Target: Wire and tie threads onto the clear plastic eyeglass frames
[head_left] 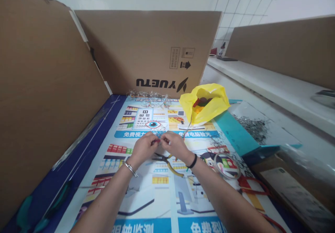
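Observation:
Over the middle of a printed poster sheet [159,205], my two hands meet with their fingertips nearly touching. My left hand [143,148], a silver bangle on its wrist, pinches a small reddish piece [156,141] too small to name. My right hand [177,145], with a black band at the wrist, is closed in a pinch at the other end of that piece; its fingers hide most of it. Just below the hands lie pliers with yellow handles [174,169], their dark jaws pointing left under my left hand.
A yellow bag [220,102] with coloured bits stands behind my right hand. Right of it, a teal box [232,133] holds tangled silver wire [252,128]. A clear ring-shaped roll [227,165] and red-handled scissors [255,186] lie right; teal-handled scissors [44,212] lie left. Cardboard walls [146,44] enclose the back and left.

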Demonstrator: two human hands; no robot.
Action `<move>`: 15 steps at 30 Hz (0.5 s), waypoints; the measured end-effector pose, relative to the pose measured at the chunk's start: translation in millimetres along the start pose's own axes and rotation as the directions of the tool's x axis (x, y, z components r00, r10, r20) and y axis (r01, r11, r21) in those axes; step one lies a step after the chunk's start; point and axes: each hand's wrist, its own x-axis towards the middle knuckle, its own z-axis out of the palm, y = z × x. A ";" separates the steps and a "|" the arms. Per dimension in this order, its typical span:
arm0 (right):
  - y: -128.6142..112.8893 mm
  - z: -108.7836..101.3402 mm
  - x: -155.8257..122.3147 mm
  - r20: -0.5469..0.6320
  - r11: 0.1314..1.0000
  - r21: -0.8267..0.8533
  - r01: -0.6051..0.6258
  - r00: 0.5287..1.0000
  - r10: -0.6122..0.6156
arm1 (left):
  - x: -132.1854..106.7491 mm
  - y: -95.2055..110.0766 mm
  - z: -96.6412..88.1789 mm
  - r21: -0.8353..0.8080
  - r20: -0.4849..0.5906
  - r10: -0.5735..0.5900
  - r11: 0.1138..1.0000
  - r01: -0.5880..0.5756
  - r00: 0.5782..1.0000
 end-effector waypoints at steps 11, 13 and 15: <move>-1.8 4.3 -1.7 0.042 0.999 0.053 -0.008 0.999 0.006 | -0.2 -0.6 -0.6 0.057 -0.001 -0.008 0.998 0.008 1.000; -1.8 5.2 -1.8 0.009 0.997 0.046 -0.055 0.998 0.055 | -0.1 -0.7 -0.2 0.062 -0.008 -0.005 0.998 0.006 1.000; -2.8 6.1 -2.2 -0.024 0.995 0.027 -0.093 0.995 0.094 | 0.2 -0.9 0.0 0.062 -0.014 -0.009 0.998 0.010 1.000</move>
